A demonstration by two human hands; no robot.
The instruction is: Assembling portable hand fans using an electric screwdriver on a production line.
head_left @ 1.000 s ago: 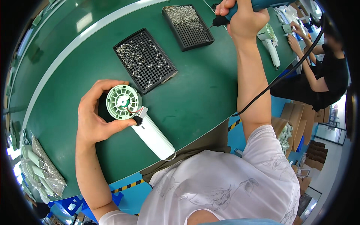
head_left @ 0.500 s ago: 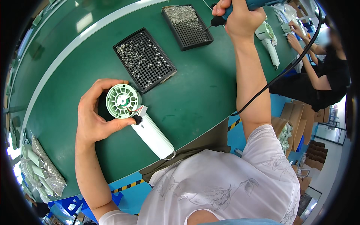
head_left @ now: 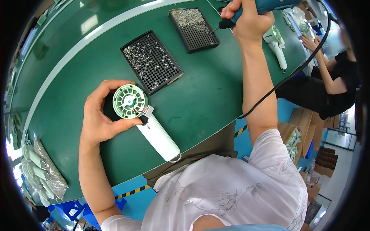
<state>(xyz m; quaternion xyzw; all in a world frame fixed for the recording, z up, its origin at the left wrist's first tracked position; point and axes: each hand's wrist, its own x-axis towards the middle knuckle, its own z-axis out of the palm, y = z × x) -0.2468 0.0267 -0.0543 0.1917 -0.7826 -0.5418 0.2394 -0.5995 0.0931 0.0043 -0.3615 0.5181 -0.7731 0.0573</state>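
My left hand [head_left: 101, 111] is wrapped round the head of a pale green handheld fan [head_left: 158, 138]. Its round slotted housing faces up, with red wires and a small white connector beside it, and the white handle points toward me with a metal ring at its end. In my right hand [head_left: 250, 24] is a blue electric screwdriver [head_left: 266, 4], its black cable trailing back along my forearm. The bit's tip is over the right edge of the far black screw tray [head_left: 198, 40]; whether it touches a screw I cannot tell. A second black screw tray [head_left: 154, 63] lies just beyond the fan.
Another handheld fan [head_left: 277, 50] lies on the green table [head_left: 208, 92] right of my right forearm. At the far left are a bag of screws [head_left: 52, 169] and bagged fan parts [head_left: 36, 165]. A co-worker [head_left: 331, 73] works at the right. Cardboard boxes [head_left: 304, 119] stand below.
The fan and my left hand appear shifted slightly right. My right hand with the screwdriver stays near the far tray's right edge. The co-worker's hands have moved.
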